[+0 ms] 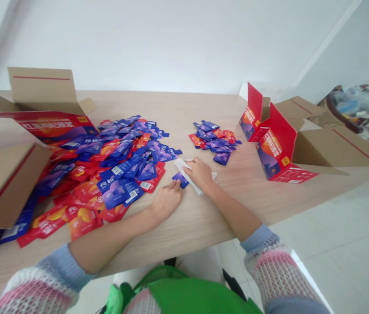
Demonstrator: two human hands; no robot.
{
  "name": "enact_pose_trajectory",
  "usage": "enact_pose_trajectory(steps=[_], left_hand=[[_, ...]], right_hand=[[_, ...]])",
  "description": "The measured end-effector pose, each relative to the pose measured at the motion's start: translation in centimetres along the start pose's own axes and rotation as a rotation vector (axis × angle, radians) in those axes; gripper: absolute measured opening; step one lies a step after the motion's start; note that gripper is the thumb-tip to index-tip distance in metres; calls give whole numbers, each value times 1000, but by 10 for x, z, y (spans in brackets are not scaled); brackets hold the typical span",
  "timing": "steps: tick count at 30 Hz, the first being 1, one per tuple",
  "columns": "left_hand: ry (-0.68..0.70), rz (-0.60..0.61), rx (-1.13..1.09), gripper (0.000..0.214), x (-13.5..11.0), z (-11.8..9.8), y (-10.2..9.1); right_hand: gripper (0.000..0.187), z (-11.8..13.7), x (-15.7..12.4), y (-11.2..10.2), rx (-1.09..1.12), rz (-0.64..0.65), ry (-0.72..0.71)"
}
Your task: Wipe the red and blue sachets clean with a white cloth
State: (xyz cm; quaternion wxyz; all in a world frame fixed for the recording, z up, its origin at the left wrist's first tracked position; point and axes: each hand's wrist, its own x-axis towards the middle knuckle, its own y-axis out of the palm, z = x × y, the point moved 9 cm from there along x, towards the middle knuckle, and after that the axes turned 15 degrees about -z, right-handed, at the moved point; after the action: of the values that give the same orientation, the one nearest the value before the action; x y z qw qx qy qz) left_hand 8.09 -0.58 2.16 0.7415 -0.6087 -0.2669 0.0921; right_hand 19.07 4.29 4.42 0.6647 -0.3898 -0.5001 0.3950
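On the wooden table [184, 235], a blue-purple sachet [183, 179] lies between my hands. My left hand [167, 198] has its fingers pressed together at the sachet's near left edge. In my right hand [200, 173] is a folded white tissue [189, 175], resting over the sachet's right side. To the left spreads a large pile of red and blue sachets [115, 168], reaching close to my left forearm. Beyond my right hand is a smaller heap of similar sachets [215, 138].
Open red cartons with brown flaps stand at the left [56, 124], front left [11, 187] and right [274, 150], one more behind the right one [252, 117]. A white wall [171, 43] backs the table. Plastic bags [360, 104] lie at the far right.
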Motion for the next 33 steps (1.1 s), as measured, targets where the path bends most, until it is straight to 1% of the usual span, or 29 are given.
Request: enact_pose_trajectory(steps=[3,6,9,12,14,16,17,19,21,23,25,28,30,33], left_hand=[[-17,16,-10,31,0,-4,-1],[-13,21,-2,28,0,-8,-3],[8,18,31,27,-2,-11,-2],[14,13,51,26,-3,-10,0],[11,3,53,26,-4,-9,0],[9,0,51,26,-5,-8,1],[11,1,50,26,-5,-8,1],[5,-5,41,26,-5,-7,0],[-4,-11,16,25,-5,-6,-1],[-8,-7,-10,24,-5,-5,-1],[-12,-7,-15,25,-5,-5,-1],[-9,-8,4,27,-4,-5,-1],[9,4,21,26,-4,-7,0],[13,11,48,28,-4,-8,-1]], right_hand=[[38,-23,7,1,-71,-23,96],[32,-36,12,5,-116,-34,155],[35,-50,17,5,-132,-61,238],[41,-69,17,-11,-152,-151,336],[41,-76,13,-24,-137,-191,356],[41,-67,6,-34,-86,-189,310],[41,-55,2,-36,-47,-178,254],[43,-22,-8,-39,28,-157,105],[42,14,-20,-31,117,-71,-39],[41,34,-30,-19,158,29,-106],[41,38,-32,-8,147,88,-113],[40,28,-27,0,122,94,-90],[40,17,-21,3,105,86,-44],[42,1,-11,5,54,68,68]])
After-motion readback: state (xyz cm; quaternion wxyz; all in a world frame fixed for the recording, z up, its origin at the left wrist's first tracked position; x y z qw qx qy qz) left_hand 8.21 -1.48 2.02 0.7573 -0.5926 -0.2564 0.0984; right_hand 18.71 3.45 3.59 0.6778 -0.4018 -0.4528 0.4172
